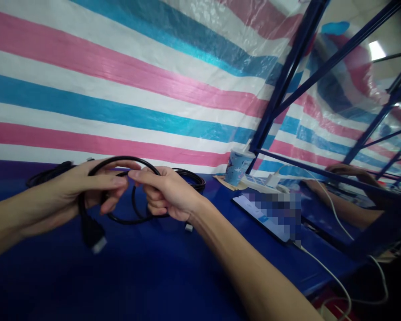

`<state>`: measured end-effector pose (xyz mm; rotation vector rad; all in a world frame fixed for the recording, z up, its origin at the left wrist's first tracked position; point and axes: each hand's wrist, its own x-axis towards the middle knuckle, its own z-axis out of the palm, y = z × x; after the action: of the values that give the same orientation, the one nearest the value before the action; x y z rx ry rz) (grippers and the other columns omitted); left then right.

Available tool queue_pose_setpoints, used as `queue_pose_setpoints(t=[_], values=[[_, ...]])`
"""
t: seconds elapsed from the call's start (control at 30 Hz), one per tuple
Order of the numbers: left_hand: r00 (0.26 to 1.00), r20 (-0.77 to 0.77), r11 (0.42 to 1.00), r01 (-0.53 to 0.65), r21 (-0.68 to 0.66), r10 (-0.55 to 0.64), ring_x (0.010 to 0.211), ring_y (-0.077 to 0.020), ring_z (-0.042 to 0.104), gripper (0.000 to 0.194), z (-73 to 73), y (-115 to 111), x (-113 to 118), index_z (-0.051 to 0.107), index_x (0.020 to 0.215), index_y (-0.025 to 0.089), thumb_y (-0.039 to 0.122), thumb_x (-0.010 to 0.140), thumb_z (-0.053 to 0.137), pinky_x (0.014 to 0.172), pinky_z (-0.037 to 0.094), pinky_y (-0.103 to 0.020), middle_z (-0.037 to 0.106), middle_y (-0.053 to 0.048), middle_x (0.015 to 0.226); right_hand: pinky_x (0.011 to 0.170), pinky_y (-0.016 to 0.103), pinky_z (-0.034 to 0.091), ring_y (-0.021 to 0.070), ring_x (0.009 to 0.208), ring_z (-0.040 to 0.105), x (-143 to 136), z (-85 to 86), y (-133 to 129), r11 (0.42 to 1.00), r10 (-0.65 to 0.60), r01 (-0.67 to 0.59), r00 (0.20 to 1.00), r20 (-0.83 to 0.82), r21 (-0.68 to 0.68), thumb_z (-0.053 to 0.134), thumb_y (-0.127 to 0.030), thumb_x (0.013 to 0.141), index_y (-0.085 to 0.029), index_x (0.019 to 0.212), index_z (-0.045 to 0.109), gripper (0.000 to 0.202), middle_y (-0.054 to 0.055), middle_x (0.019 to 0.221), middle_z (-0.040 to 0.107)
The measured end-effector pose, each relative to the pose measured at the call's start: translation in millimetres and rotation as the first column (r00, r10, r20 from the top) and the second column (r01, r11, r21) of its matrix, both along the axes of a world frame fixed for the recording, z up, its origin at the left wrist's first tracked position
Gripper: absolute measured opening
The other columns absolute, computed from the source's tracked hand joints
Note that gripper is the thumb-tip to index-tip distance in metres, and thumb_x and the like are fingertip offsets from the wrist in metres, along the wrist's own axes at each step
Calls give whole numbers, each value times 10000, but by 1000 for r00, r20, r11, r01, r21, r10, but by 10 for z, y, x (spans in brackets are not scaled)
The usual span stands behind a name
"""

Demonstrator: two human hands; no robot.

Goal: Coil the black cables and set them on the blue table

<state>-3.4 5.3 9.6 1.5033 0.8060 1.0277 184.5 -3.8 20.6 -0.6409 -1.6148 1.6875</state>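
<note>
Between my hands, a black cable (127, 221) is bent into loops above the blue tabletop. My left hand (100, 180) is curled round the loops on one side, thumb laid along them. A black plug with a pale metal end (95, 236) hangs below that hand, slightly blurred. On the other side my right hand (165, 191) pinches the cable between thumb and forefinger, with its other fingers folded in. Just below the right wrist a second small pale connector (189, 227) shows; where its cable runs is hidden.
Coiled black cables (51, 173) lie behind my left hand, and another coil (190, 178) behind my right. A blue paper cup (239, 167), a power strip (280, 191) and a tablet (260, 216) with a white cord (324, 267) are at right. Another person's arm (350, 205) is beyond the blue frame.
</note>
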Motion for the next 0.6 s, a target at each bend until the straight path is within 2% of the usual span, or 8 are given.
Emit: queue_pose_setpoints(t=[0.07,0.17,0.27,0.33,0.4,0.43,0.5,0.6], values=[[993,-25,988,109,-114,-112,389,-94,414,287,6,-21,-22,637,671,172,457,676,670,377,405,-220,487,-4,501,323,155,128,36,384,90,-10,-33,28,999,-31,31,999,-11,-9,697,-429,759,-172,710,532,309,-133,442,207],[997,-7,971,78,-225,-81,322,-29,174,447,3,-45,16,432,450,172,470,707,642,285,257,-170,255,55,391,329,148,168,26,360,120,-48,-91,83,996,-92,91,989,-117,-18,648,-511,781,-157,719,548,372,-125,439,241],[987,140,982,-46,-185,72,318,-33,155,394,62,-57,44,393,456,182,322,722,648,265,241,-172,199,71,416,406,179,351,47,358,303,-115,-148,124,990,-140,135,948,-286,-39,525,-585,838,-182,741,525,415,-85,479,384],[927,327,981,-155,-114,185,306,-43,155,265,139,-51,21,498,554,170,239,805,549,265,235,-163,184,77,420,566,249,476,95,468,491,-205,-183,112,993,-116,118,930,-349,-16,408,-633,869,-187,812,553,472,-32,565,511],[838,478,964,-246,-100,264,295,-43,137,241,209,-33,-18,520,628,159,157,861,459,271,202,-147,170,88,399,756,309,496,146,668,601,-336,-215,58,995,-57,82,928,-367,52,313,-676,871,-177,888,585,569,28,692,596],[802,520,955,-265,-130,294,291,-39,150,277,231,-22,-33,474,599,160,136,873,444,283,206,-143,168,91,383,826,322,479,164,772,615,-407,-231,20,992,-25,69,933,-360,108,330,-676,864,-178,925,589,565,49,774,619],[759,537,928,-266,-261,369,284,-37,209,390,233,-2,-35,311,522,179,141,887,442,320,265,-150,185,89,352,911,328,445,182,940,592,-537,-263,-56,965,10,71,953,-303,254,523,-600,818,-195,999,572,446,61,950,620],[708,530,864,-234,-446,466,288,-65,331,435,172,9,45,227,517,199,204,919,391,370,351,-187,262,69,329,947,320,429,188,1060,540,-636,-315,-111,894,-82,164,975,-208,416,772,-309,678,-204,1084,517,491,63,1127,561]])
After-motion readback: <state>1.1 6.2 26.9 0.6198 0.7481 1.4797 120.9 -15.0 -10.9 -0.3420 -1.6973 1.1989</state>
